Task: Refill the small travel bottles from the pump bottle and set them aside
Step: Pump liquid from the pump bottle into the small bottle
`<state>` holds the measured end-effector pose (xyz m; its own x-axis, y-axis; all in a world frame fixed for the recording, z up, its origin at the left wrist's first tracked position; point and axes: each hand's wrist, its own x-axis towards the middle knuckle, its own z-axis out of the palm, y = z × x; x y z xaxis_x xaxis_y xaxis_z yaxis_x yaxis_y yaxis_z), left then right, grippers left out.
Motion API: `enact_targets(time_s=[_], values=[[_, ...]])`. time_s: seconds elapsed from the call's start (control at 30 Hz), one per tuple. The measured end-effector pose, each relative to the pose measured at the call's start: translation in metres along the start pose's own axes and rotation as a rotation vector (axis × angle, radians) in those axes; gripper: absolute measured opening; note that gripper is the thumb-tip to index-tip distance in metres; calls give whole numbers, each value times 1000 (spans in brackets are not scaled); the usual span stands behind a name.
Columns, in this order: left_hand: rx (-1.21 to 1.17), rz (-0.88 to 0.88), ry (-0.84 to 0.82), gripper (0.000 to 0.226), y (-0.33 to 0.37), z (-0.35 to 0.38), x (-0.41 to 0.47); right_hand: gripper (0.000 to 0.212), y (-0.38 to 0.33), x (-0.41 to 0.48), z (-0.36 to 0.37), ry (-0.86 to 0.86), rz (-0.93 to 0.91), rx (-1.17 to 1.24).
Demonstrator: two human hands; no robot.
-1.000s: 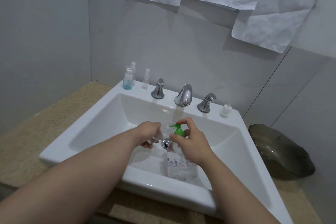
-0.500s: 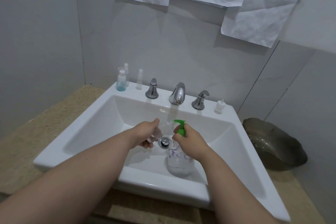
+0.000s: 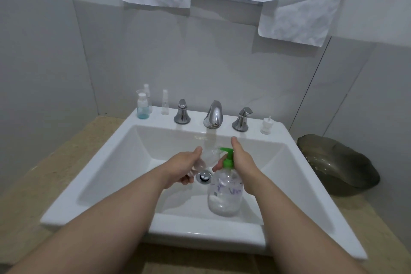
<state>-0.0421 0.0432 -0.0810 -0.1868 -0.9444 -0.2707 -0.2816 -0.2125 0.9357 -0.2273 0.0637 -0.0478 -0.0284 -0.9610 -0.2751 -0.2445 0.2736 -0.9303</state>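
Nearest to me, by the front wall of the sink (image 3: 200, 238), the pump bottle (image 3: 224, 198) stands upright in the basin, and only its bottom part looks full. So we're mid-refill, I'd say, with one bottle being filled right now.

Both forearms reach in over the front rim. The right hand (image 3: 243, 162) is wrapped around the pump bottle's neck, with a fingertip showing on the far side below the green pump head (image 3: 228, 157). Its thumb sticks up, clear of the plunger, so it isn't pressing at this instant.

The left hand (image 3: 180, 167) grips a clear travel bottle (image 3: 210, 155), tilted with its mouth end just beside the nozzle, above the drain (image 3: 204, 177). I can't tell how much has gone in, because the plastic is too clear.

Past the hands is the faucet (image 3: 213, 118). At the sink's back left corner stand a blue-tinted bottle (image 3: 142, 108), a clear bottle (image 3: 146, 91) behind it and a slim spray bottle (image 3: 164, 102). They may already be done and set aside, or they may be waiting; from here I can't say which.

At the back right corner sits a loose white cap (image 3: 266, 125), probably the top for the one being held. That one has yet to be capped and set aside.

On the counter, beyond the sink's right edge, is a dark bowl (image 3: 338, 164).
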Motion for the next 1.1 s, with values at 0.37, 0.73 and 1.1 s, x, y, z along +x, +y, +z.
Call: enact_targets(time_s=[0.37, 0.73, 1.1], values=[[35, 36, 59, 57, 0, 0, 0, 38, 2, 12, 6, 22, 7, -46], [41, -25, 55, 56, -2, 0, -1, 35, 16, 22, 5, 53, -4, -74], [-112, -155, 69, 50, 4, -6, -11, 80, 3, -2, -1, 203, -164, -7]])
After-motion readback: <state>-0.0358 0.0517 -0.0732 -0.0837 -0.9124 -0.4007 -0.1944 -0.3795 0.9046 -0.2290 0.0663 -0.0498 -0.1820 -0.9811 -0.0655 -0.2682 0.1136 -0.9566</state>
